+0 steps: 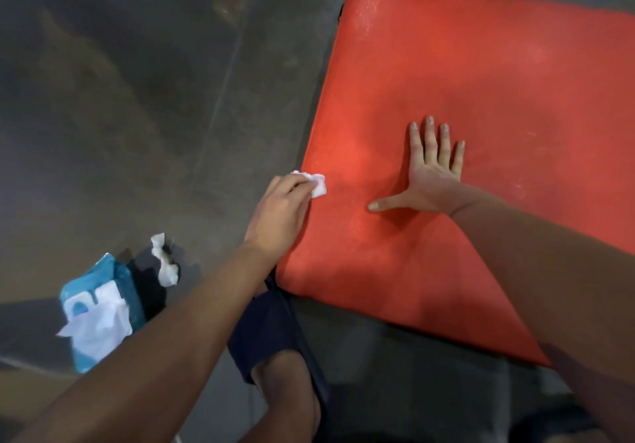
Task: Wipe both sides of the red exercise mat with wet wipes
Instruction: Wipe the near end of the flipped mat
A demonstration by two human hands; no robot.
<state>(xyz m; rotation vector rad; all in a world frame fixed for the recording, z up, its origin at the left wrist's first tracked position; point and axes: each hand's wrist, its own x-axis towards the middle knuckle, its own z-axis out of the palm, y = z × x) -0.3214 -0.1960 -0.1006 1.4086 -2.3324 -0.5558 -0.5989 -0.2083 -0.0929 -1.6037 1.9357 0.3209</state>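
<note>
On the grey concrete floor (pixel 120 98), filling the right half of the view: one red exercise mat (pixel 498 81), rectangular, padded and smooth-skinned. It lies flat, its near-left corner just beside the person's knee, with pale speckling near its far-left corner. Hands, two, both bare. The right hand (pixel 431 171) is open and palm down on the mat's upper face, its four fingers straight and pointing away, its thumb splayed out to the left; its forearm crosses the mat's near-right part. The left hand (pixel 280 209) has its fingers curled round a crumpled white wet wipe (pixel 315 184), held against the mat's left edge, with a wad of the wipe showing beyond the fingertips. Below the left forearm, between the two arms: dark navy shorts (pixel 271 329) over a bent knee, touching the mat's near-left corner. Left of the arm, well apart from the mat: one soft blue plastic pack of wipes (pixel 120 281) lying on the floor, a loose white sheet (pixel 103 325) drawn partly out of its opening. Just beyond the pack, on the floor: one twisted, discarded white wipe (pixel 165 262).
</note>
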